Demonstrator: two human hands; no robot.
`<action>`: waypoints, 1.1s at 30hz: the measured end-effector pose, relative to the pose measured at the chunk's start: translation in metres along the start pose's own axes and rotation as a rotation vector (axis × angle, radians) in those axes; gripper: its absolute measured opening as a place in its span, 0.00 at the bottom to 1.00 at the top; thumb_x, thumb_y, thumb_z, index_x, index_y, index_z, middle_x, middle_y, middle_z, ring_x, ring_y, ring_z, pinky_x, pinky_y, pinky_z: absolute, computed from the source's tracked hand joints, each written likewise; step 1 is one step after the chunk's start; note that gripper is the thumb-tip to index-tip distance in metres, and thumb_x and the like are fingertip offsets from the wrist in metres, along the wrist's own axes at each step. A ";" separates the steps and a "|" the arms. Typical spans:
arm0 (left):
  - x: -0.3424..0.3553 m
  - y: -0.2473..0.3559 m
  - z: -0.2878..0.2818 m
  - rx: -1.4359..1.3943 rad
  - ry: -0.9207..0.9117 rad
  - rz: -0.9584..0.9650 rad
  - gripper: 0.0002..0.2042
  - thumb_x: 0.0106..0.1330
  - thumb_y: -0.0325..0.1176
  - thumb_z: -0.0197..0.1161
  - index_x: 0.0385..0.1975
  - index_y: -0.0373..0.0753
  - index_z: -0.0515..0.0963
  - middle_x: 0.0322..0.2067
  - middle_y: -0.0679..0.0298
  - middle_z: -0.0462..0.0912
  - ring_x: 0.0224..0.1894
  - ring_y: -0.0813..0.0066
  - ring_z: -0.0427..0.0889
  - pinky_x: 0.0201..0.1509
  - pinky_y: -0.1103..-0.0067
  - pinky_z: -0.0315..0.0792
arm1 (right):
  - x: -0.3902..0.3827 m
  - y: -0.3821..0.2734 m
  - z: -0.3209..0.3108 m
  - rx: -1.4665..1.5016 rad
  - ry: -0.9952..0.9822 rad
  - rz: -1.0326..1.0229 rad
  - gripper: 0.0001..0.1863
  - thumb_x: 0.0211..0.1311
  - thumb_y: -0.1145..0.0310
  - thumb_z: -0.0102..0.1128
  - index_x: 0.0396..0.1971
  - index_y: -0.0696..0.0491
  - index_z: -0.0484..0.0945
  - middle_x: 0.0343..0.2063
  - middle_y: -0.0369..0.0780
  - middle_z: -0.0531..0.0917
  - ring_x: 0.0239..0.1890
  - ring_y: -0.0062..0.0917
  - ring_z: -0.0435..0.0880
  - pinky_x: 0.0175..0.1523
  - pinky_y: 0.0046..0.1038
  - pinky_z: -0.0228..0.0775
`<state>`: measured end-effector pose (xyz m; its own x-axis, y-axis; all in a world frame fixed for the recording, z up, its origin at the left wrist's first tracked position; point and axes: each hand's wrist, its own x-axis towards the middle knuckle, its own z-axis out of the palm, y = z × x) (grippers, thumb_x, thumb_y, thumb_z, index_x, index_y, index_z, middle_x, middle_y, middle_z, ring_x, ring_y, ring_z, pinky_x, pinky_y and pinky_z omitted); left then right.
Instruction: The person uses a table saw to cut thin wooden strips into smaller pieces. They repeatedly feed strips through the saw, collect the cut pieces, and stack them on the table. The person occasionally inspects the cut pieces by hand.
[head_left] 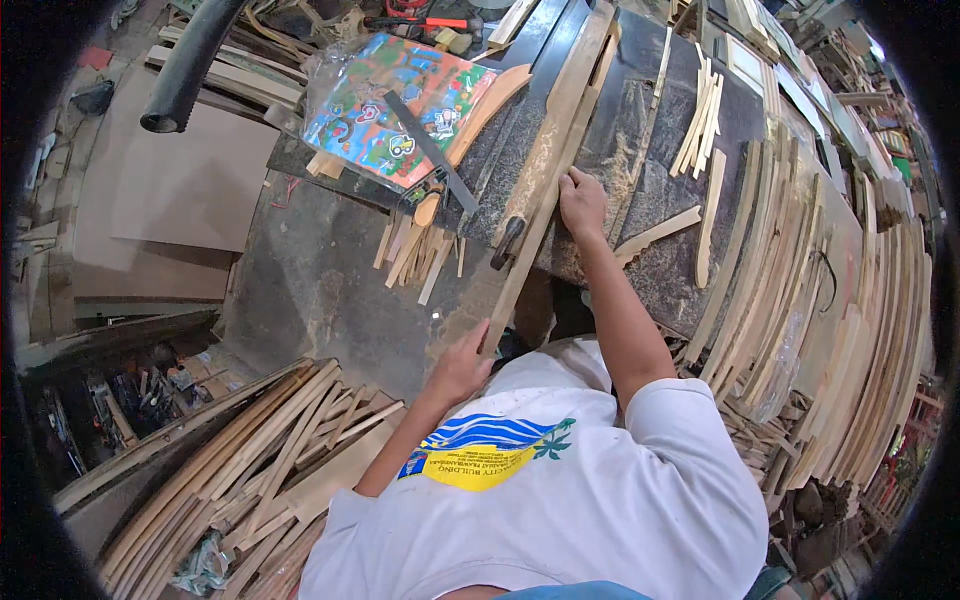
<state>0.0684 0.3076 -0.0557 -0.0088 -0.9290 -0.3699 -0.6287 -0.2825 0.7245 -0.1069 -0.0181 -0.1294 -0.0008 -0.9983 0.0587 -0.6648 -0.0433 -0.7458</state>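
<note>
A long, thin wooden strip (pixel 541 227) runs from near my body up onto the dark, dusty worktable (pixel 640 110). My left hand (pixel 462 368) grips its near end, just off the table's edge. Farther up, my right hand (pixel 583 203) is closed on the strip at the table's near edge, thumb on top. The strip lies along a wider wooden board (pixel 548 150), whose near end has a dark clamp (pixel 508 243) on it. How far the fingers wrap underneath is hidden.
Left of the board, a steel try square (pixel 432 150) rests on a colourful plastic-wrapped sheet (pixel 365 100). Thin offcuts (pixel 700 120) and a notched wood piece (pixel 655 235) lie to the right. Stacked wooden strips (pixel 770 270) fill the right side; more strips (pixel 250 470) pile at lower left.
</note>
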 end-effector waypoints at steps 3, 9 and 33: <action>-0.001 -0.006 -0.001 0.042 0.013 0.106 0.36 0.64 0.27 0.68 0.74 0.36 0.63 0.61 0.39 0.78 0.60 0.38 0.80 0.63 0.58 0.76 | 0.002 -0.002 -0.001 -0.020 -0.031 0.023 0.18 0.71 0.60 0.59 0.52 0.55 0.85 0.43 0.54 0.86 0.50 0.52 0.84 0.56 0.49 0.74; 0.013 -0.012 0.004 0.053 0.039 0.207 0.31 0.65 0.24 0.66 0.70 0.35 0.67 0.57 0.41 0.80 0.57 0.39 0.81 0.59 0.58 0.78 | 0.018 -0.002 -0.002 -0.029 -0.018 0.030 0.18 0.71 0.59 0.58 0.52 0.54 0.86 0.45 0.54 0.86 0.51 0.52 0.83 0.57 0.50 0.74; 0.096 0.031 -0.014 0.564 0.216 0.402 0.22 0.65 0.32 0.64 0.60 0.44 0.77 0.48 0.60 0.80 0.53 0.60 0.81 0.52 0.61 0.70 | 0.082 -0.007 -0.008 -0.014 0.079 0.063 0.16 0.71 0.61 0.58 0.48 0.54 0.87 0.43 0.53 0.88 0.50 0.51 0.86 0.57 0.49 0.75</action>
<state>0.0588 0.2068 -0.0611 -0.2070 -0.9780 0.0274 -0.9151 0.2035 0.3481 -0.1082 -0.0995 -0.1138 -0.1009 -0.9928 0.0646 -0.6718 0.0201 -0.7405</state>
